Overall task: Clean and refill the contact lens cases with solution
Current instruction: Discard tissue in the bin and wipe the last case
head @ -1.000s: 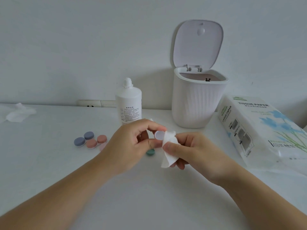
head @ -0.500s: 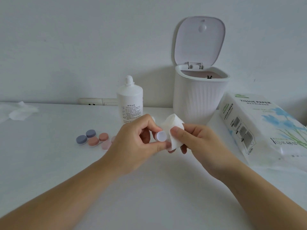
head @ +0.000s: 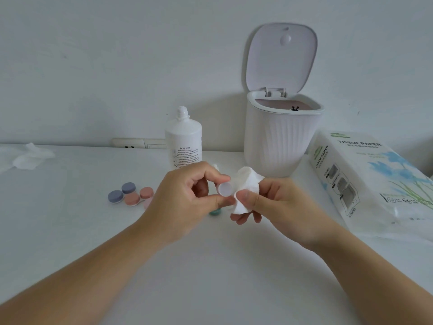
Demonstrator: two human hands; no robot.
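The small round white cap you are cleaning faces the camera, a pale disc with a slightly lilac tint, held up above the counter between your two hands. Your left hand pinches it between the thumb below and the forefinger on top. Your right hand grips a crumpled white tissue against the cap's right edge, thumb pressing on the wad and the other fingers curled beneath.

Compared with half a second ago, the tissue has bunched more tightly and your right thumb has slid lower on it; the cap sits in nearly the same spot.

Both forearms reach in from the bottom corners and meet at centre. To the left on the counter lie the blue-grey and pink lens cases; a green case peeks out under your left hand. The solution bottle stands behind, beside the open-lidded bin.
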